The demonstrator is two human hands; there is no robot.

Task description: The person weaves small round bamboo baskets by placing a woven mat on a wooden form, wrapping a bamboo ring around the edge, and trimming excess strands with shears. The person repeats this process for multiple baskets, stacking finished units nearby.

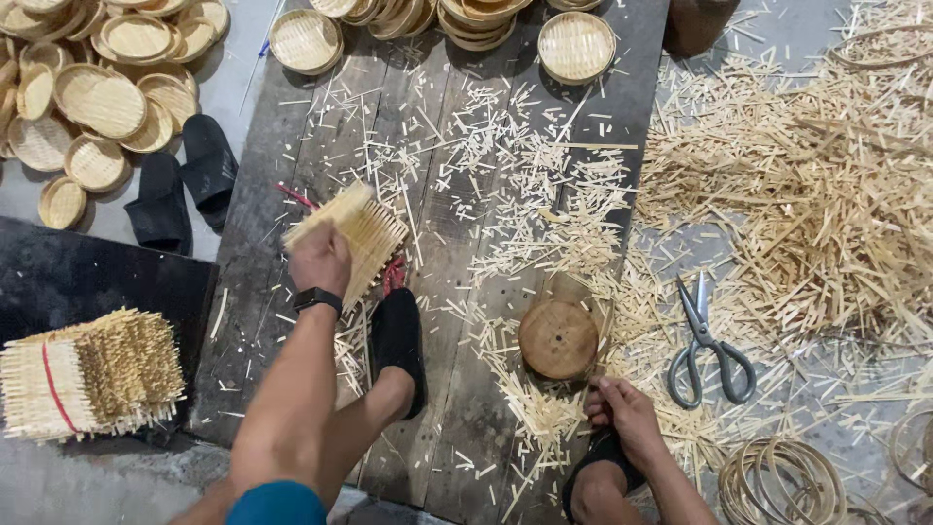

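Down on a dark wooden board (321,146) laid over the floor, a square woven bamboo mat (352,233) is gripped at its near edge by the left hand (319,258), whose fingers are closed around it; the mat is held tilted, its far edge raised above the planks. A black watch (318,298) is worn on that wrist. Just beside the mat, something red (394,274) is partly hidden under its lower corner, and a foot in a black sock (397,340) is planted on the board right below it. The right hand (627,413) is held low near the board's near right edge, its fingers curled around thin bamboo slivers (544,413); the grip is closed, though exactly what is pinched cannot be made out. A round wooden disc (558,338) lies just above that hand, ringed by cut strips. Scissors (708,345) with grey handles lie to the right of the disc on the floor, among a large heap of bamboo offcuts (826,185). Coiled bamboo hoops (782,481) are seen at the lower right. At the far left, a bundled stack of woven mats (87,374) tied with a red band rests on a dark surface, and small round woven trays (97,97) are piled beyond a pair of black sandals (185,185).
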